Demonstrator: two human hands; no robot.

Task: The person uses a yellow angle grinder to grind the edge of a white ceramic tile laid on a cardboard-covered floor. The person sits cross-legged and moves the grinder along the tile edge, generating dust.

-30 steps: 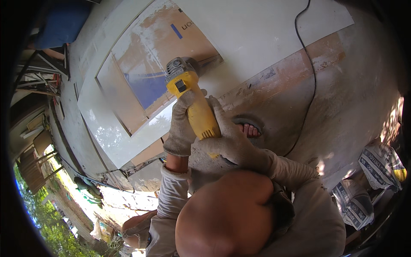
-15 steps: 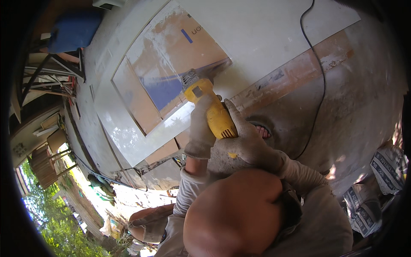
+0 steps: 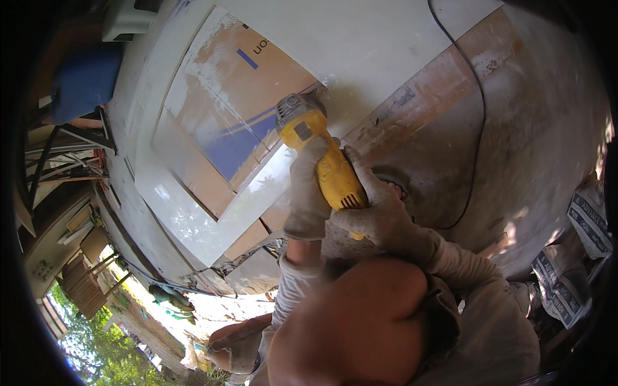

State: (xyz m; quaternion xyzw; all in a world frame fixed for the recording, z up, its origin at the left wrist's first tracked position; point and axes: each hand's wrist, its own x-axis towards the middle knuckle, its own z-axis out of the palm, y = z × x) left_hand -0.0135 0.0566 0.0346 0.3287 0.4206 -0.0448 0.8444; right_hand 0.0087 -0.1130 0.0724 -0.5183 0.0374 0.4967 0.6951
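Both my gloved hands are wrapped around a yellow angle grinder [image 3: 336, 174] with a grey gear head. My left hand [image 3: 309, 196] is closed on the body behind the head. Farther back, my right hand [image 3: 381, 209] grips the rear end. The head is down over a white panel [image 3: 199, 238], by the corner of a rectangular opening. Brown cardboard [image 3: 277, 74] with blue print shows within that opening. The disc is mostly hidden under the head, and pale dust hangs beside it.
A dark cord [image 3: 481, 109] snakes across the right side. Brown cardboard strip [image 3: 438, 83] borders the panel. A bare foot [image 3: 394, 188] is close to my right hand. At left are a blue chair [image 3: 84, 83] and metal frames; printed sacks [image 3: 561, 283] lie at right.
The grinder has moved along the opening's edge, closer to its corner, with both hands still on it. My view has shifted, so the panel appears farther left.
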